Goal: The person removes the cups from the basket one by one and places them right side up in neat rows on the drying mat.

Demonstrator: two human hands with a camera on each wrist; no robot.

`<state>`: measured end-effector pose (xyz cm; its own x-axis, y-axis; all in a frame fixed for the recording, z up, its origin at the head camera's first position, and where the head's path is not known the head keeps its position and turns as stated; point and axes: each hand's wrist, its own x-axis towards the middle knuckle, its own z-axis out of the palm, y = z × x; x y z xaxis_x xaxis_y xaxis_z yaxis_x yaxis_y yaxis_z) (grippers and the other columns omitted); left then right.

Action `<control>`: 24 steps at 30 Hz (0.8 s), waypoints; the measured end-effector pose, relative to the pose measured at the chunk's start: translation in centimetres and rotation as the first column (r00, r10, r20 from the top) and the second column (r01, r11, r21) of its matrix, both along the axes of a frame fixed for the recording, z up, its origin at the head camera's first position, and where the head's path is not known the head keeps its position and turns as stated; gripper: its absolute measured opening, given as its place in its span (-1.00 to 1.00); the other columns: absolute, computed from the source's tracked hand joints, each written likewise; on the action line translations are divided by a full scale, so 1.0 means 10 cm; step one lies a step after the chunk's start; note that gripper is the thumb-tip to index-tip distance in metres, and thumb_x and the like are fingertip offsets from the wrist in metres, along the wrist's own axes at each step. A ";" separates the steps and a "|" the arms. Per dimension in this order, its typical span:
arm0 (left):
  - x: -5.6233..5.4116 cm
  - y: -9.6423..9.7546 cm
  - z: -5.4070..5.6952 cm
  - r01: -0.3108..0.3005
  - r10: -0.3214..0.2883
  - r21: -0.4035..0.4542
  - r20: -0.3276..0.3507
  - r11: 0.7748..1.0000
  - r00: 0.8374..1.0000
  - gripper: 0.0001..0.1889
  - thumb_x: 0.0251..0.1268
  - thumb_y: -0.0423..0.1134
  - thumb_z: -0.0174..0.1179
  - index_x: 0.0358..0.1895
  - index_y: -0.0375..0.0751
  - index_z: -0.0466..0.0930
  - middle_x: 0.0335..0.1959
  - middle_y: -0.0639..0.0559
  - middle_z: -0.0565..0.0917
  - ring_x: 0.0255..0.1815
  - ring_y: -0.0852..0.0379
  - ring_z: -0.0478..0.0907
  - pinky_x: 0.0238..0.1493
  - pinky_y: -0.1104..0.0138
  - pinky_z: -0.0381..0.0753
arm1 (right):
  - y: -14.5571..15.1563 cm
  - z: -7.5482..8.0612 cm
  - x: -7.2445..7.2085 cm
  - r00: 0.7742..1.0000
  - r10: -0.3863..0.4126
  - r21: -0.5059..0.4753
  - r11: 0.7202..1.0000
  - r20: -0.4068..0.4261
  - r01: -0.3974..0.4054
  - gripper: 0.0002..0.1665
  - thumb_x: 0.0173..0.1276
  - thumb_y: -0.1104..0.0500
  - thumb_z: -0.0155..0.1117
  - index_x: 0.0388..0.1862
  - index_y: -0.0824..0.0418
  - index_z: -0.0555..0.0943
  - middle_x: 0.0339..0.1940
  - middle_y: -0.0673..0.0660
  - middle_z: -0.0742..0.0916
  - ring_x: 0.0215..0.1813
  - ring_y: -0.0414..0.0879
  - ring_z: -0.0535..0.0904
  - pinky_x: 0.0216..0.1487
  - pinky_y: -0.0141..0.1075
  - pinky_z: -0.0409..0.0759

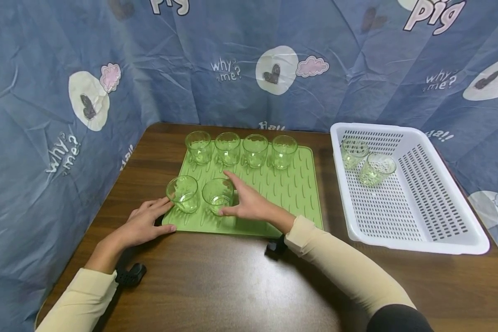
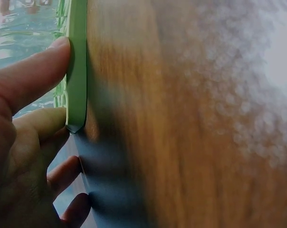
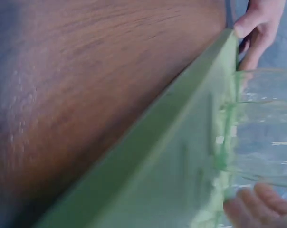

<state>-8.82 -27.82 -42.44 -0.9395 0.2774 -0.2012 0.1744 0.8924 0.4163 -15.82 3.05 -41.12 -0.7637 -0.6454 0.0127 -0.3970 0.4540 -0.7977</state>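
Observation:
Clear greenish glasses stand upright on a green ridged mat [image 1: 274, 203]. In the head view my right hand [image 1: 249, 200] is spread at the right side of the second front-row glass [image 1: 218, 196], thumb in front and index finger behind the rim. Its fingertips show blurred beside a glass [image 3: 267, 137] in the right wrist view. My left hand [image 1: 147, 219] rests at the mat's front left corner, thumb by the front edge, fingers beside the leftmost front glass [image 1: 183, 194]. The left wrist view shows the left thumb [image 2: 48, 66] against the mat's edge [image 2: 77, 71].
A back row of several glasses [image 1: 255, 151] stands along the mat's far edge. At the right a white perforated basket [image 1: 435, 193] holds two glasses [image 1: 376, 169]. Blue printed cloth [image 1: 240, 106] hangs behind the brown wooden table [image 1: 216, 281].

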 end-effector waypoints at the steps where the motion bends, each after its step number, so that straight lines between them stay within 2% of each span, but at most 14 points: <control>1: -0.01 0.01 0.00 0.001 -0.001 0.000 -0.001 1.000 1.000 -0.18 0.30 0.08 0.28 0.47 -0.38 0.26 0.55 -0.35 0.16 0.46 -0.42 0.09 0.24 -0.40 0.07 | 0.03 0.05 0.02 0.999 -0.002 0.014 1.000 -0.041 0.002 0.28 0.20 0.00 0.49 0.66 0.11 -0.15 0.60 0.26 0.27 0.55 0.17 0.28 0.55 -0.02 0.21; 3: -0.02 0.02 0.01 0.007 -0.007 0.002 -0.005 1.000 1.000 -0.18 0.30 0.08 0.28 0.47 -0.38 0.26 0.55 -0.35 0.16 0.46 -0.42 0.09 0.23 -0.40 0.08 | 0.11 0.17 0.08 0.991 -0.001 0.049 0.999 -0.135 0.008 0.23 0.23 -0.03 0.46 0.65 0.14 -0.10 0.61 0.23 0.24 0.60 0.14 0.20 0.59 -0.03 0.13; 6: -0.03 0.03 0.01 0.013 -0.013 0.006 -0.012 1.000 1.000 -0.18 0.29 0.08 0.28 0.47 -0.37 0.27 0.55 -0.33 0.17 0.46 -0.41 0.10 0.23 -0.40 0.09 | 0.28 0.41 0.21 0.962 0.032 0.116 0.993 -0.272 0.000 0.14 0.28 -0.06 0.41 0.64 0.16 -0.03 0.61 0.20 0.25 0.62 0.10 0.17 0.60 -0.05 0.10; 10: -0.03 0.02 0.02 0.007 -0.007 0.002 -0.030 1.000 1.000 -0.19 0.28 0.07 0.30 0.45 -0.37 0.30 0.55 -0.32 0.18 0.45 -0.39 0.12 0.21 -0.38 0.10 | 0.57 0.76 0.38 0.925 0.099 0.158 0.987 -0.368 -0.043 0.09 0.28 -0.05 0.41 0.62 0.16 0.04 0.58 0.21 0.29 0.59 0.09 0.20 0.57 -0.03 0.17; 12: -0.02 0.01 0.03 0.003 -0.004 -0.003 -0.038 1.000 0.999 -0.20 0.27 0.06 0.31 0.44 -0.38 0.32 0.54 -0.32 0.20 0.44 -0.39 0.13 0.20 -0.38 0.11 | 0.76 0.90 0.41 0.908 0.112 0.174 0.984 -0.403 -0.044 0.06 0.28 -0.06 0.41 0.61 0.14 0.07 0.58 0.21 0.29 0.59 0.10 0.20 0.56 0.00 0.18; 15: 0.00 0.01 0.03 0.003 -0.003 -0.008 -0.042 1.000 0.999 -0.20 0.25 0.07 0.33 0.42 -0.39 0.34 0.54 -0.33 0.21 0.43 -0.39 0.15 0.18 -0.39 0.13 | 1.09 1.05 0.39 0.895 0.070 0.176 0.984 -0.441 0.010 0.02 0.27 -0.02 0.42 0.58 0.17 0.14 0.58 0.23 0.29 0.59 0.14 0.19 0.56 0.07 0.17; 19: 0.01 0.02 0.02 0.005 -0.005 -0.022 -0.038 1.000 0.999 -0.18 0.23 0.09 0.33 0.41 -0.39 0.35 0.53 -0.33 0.23 0.41 -0.38 0.18 0.17 -0.38 0.17 | 1.55 1.16 0.28 0.903 -0.025 0.166 0.980 -0.429 0.106 -0.10 0.29 0.07 0.41 0.52 0.23 0.24 0.54 0.27 0.35 0.56 0.20 0.22 0.53 0.17 0.15; 22: 0.00 0.04 0.02 0.008 -0.010 -0.033 -0.038 0.999 0.999 -0.19 0.22 0.09 0.34 0.40 -0.40 0.37 0.52 -0.33 0.24 0.40 -0.38 0.20 0.16 -0.36 0.21 | 1.84 1.25 0.19 0.903 -0.043 0.223 0.963 -0.428 0.152 -0.17 0.28 0.11 0.41 0.48 0.25 0.31 0.49 0.31 0.41 0.52 0.26 0.25 0.50 0.21 0.16; 24: -0.01 0.05 0.01 0.009 -0.011 -0.034 -0.042 0.999 0.999 -0.20 0.21 0.08 0.35 0.39 -0.41 0.39 0.52 -0.32 0.24 0.39 -0.37 0.21 0.15 -0.36 0.23 | 2.00 1.31 0.12 0.884 -0.037 0.271 0.945 -0.466 0.182 -0.20 0.26 0.13 0.42 0.44 0.28 0.35 0.44 0.35 0.44 0.48 0.30 0.29 0.47 0.22 0.18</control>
